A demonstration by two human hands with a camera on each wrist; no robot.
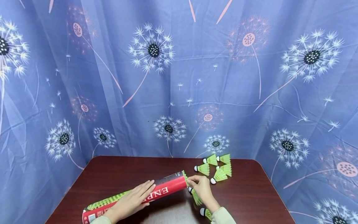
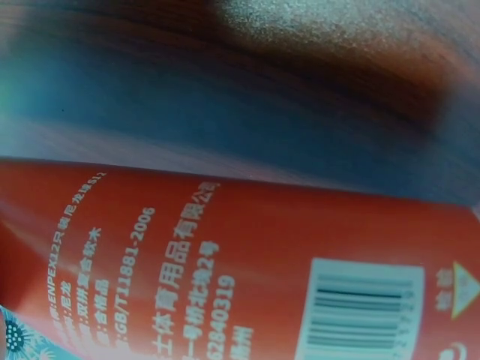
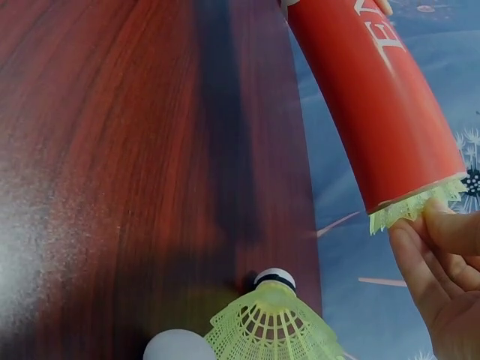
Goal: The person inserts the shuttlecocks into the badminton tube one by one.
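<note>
A red and black shuttlecock tube (image 1: 167, 188) lies slantwise in the head view, its open end up to the right. Through its clear side window a stack of yellow-green shuttlecocks (image 1: 109, 200) shows. My left hand (image 1: 131, 199) holds the tube around its middle, fingers across the top and thumb at the near side. At the open end my right hand (image 1: 202, 187) pinches the skirt edge of a yellow-green shuttlecock (image 3: 401, 213) with thumb and forefinger. Only that skirt's rim sticks out; its cork is hidden inside the tube. The left wrist view shows the tube's printed label and barcode (image 2: 364, 307).
Several loose shuttlecocks (image 1: 219, 176) with white corks lie beyond the right hand. Two more, one shuttlecock (image 1: 196, 198) under the tube's open end and one (image 1: 206, 213) by the right sleeve, lie nearer. Behind the dark wooden table (image 1: 246, 193) hangs a blue dandelion curtain (image 1: 170, 81).
</note>
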